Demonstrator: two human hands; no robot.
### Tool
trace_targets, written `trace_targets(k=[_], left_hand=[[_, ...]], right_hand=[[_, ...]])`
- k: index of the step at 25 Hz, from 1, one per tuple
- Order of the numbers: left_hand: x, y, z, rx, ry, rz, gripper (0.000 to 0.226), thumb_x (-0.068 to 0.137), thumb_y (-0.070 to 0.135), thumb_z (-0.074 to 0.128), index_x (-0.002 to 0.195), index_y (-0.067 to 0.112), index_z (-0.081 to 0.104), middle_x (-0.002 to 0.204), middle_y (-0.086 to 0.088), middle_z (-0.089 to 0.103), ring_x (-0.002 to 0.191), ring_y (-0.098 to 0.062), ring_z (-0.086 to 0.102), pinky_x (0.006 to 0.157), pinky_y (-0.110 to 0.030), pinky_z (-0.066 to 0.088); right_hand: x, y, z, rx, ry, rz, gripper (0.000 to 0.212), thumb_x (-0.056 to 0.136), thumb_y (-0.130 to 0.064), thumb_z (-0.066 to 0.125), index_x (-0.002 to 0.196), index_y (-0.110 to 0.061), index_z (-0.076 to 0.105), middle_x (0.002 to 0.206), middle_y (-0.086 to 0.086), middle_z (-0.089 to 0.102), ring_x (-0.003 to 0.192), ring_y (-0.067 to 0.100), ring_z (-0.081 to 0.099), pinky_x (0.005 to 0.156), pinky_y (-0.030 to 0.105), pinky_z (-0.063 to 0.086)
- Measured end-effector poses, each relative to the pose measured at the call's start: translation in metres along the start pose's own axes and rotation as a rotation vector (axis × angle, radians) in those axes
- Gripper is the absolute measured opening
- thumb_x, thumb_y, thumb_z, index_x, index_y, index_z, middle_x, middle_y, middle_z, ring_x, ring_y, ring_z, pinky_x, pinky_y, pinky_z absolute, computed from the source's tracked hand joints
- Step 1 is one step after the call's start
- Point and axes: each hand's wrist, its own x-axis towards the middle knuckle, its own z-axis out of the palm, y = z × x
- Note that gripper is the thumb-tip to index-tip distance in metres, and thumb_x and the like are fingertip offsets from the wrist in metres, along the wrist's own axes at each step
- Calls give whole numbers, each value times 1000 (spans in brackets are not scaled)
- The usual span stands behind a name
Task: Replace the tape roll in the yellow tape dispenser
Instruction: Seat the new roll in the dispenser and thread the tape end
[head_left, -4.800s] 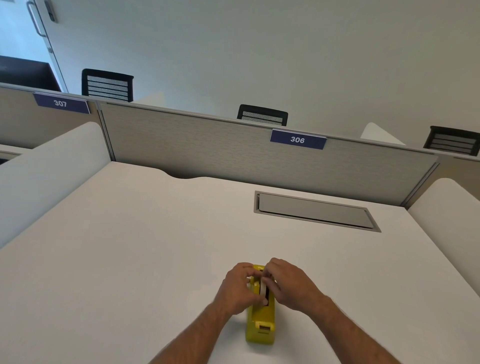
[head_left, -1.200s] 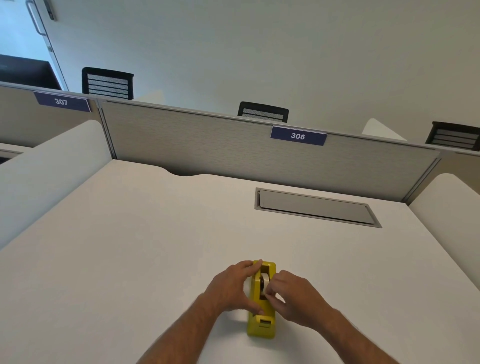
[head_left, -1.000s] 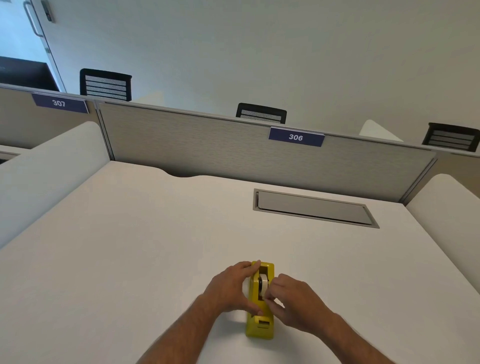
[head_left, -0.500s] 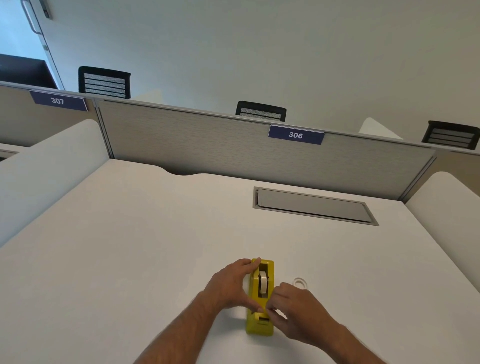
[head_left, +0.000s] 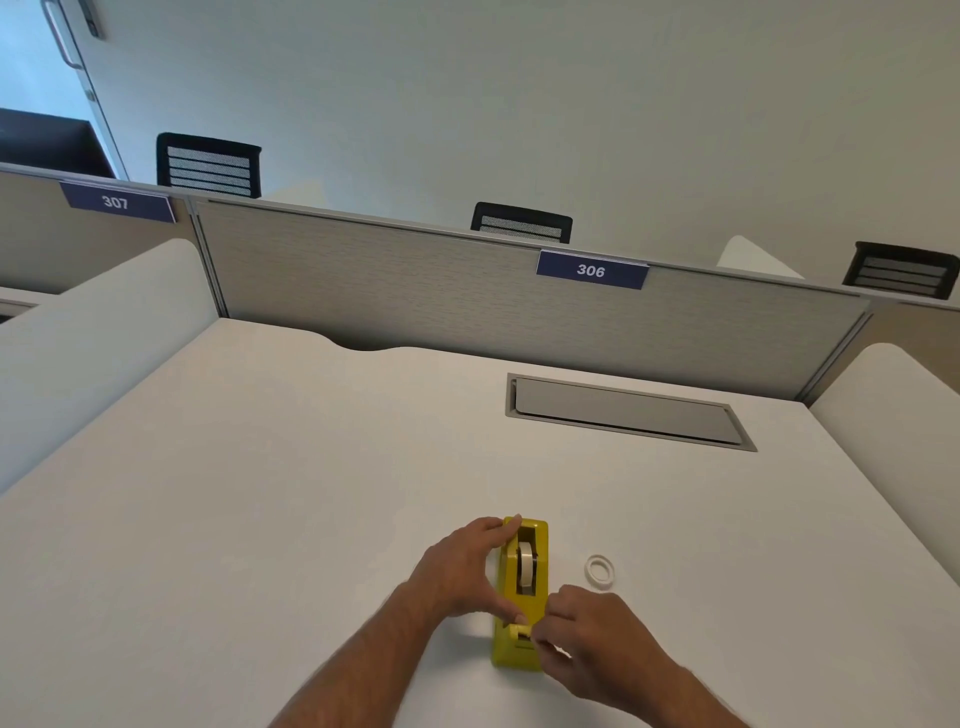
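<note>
The yellow tape dispenser (head_left: 522, 652) stands on the white desk (head_left: 260, 493) near its front edge, cutter end toward me. A pale tape roll (head_left: 526, 565) sits upright in its slot. My left hand (head_left: 460, 569) grips the dispenser's left side, thumb near the cutter and fingers at the far end. My right hand (head_left: 597, 642) pinches at the cutter end, fingertips closed there; the tape end itself is too small to make out. A thin white empty tape ring (head_left: 599, 568) lies flat on the desk to the right of the dispenser.
A grey recessed cable flap (head_left: 623, 413) is set in the desk at the back right. Grey partitions with the labels 306 (head_left: 591, 270) and 307 (head_left: 115, 201) close the back. White side screens (head_left: 93, 343) flank the desk. Black chair backs show behind the partition.
The roll now sits down in the dispenser. My right hand has slid from the roll toward me to the cutter end, which uncovered the empty ring on the desk. The left hand keeps its hold.
</note>
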Motion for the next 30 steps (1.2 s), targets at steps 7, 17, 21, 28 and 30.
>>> trace_targets(k=[7, 17, 21, 28, 30], left_hand=[[0, 1, -1, 2, -7, -9, 124, 50, 69, 83, 149, 48, 11, 160, 12, 23, 143, -16, 30, 113, -40, 36], [1, -1, 2, -11, -9, -17, 125, 48, 69, 83, 147, 51, 8, 159, 15, 24, 141, -14, 33, 110, -37, 38], [1, -2, 3, -12, -12, -17, 126, 48, 69, 83, 147, 52, 7, 159, 15, 24, 140, -14, 33, 109, -36, 38], [-1, -7, 7, -112, -23, 11, 121, 50, 74, 79, 144, 58, 4, 159, 13, 24, 143, -14, 28, 113, -34, 32], [-4, -8, 10, -149, -3, 11, 117, 49, 81, 74, 142, 61, 5, 159, 14, 23, 143, -13, 27, 114, -35, 32]], right_hand=[[-3, -8, -1, -74, -25, -25, 11, 79, -40, 75, 74, -31, 71, 60, -13, 60, 51, 3, 51, 50, 15, 19], [-10, -18, 14, -132, 59, -46, 13, 80, -28, 75, 72, -22, 67, 57, -5, 56, 48, 11, 45, 47, 22, 20], [-14, -19, 14, -141, 107, -73, 18, 91, -28, 61, 79, -20, 72, 58, -5, 59, 48, 10, 47, 45, 18, 26], [-22, -14, 0, 40, 288, 120, 27, 88, -35, 59, 91, -16, 78, 59, -2, 61, 49, 14, 53, 39, 22, 41], [-19, -8, -18, 112, 398, 203, 22, 82, -29, 68, 92, -12, 79, 59, -1, 61, 50, 15, 54, 41, 23, 45]])
